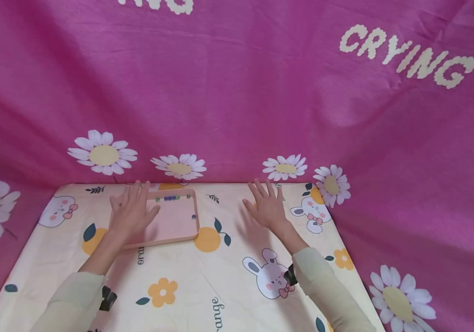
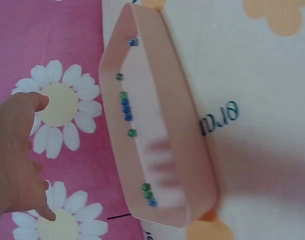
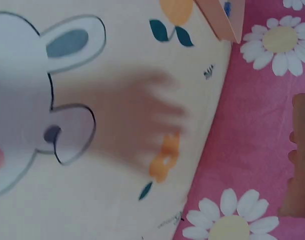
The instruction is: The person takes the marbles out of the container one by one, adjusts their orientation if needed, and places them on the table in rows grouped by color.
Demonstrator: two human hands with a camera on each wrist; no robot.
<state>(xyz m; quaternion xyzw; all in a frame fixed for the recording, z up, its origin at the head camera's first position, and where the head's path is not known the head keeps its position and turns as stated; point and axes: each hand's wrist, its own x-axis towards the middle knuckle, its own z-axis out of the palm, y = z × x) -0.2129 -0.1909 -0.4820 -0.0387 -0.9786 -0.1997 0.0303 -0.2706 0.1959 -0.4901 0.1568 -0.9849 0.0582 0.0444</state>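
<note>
A shallow pink tray [image 1: 194, 216] lies on the patterned tablecloth, left of centre, and the left wrist view shows its wall [image 2: 192, 150]. Several small blue and green beads [image 1: 171, 198] lie along its far wall, also in the left wrist view [image 2: 126, 107]; one bead [image 1: 193, 216] sits by the right wall. My left hand [image 1: 132, 211] hovers flat over the tray's left part, fingers straight and spread, holding nothing. My right hand [image 1: 267, 205] hovers palm down over the cloth to the right of the tray, fingers spread, empty. In the right wrist view only its fingertips [image 3: 298, 155] show.
The table wears a cream cloth [image 1: 220, 276] printed with rabbits, oranges and flowers. A magenta sheet [image 1: 237, 92] with daisies and white letters hangs behind and around the table. Both arms wear pale green sleeves [image 1: 324, 286].
</note>
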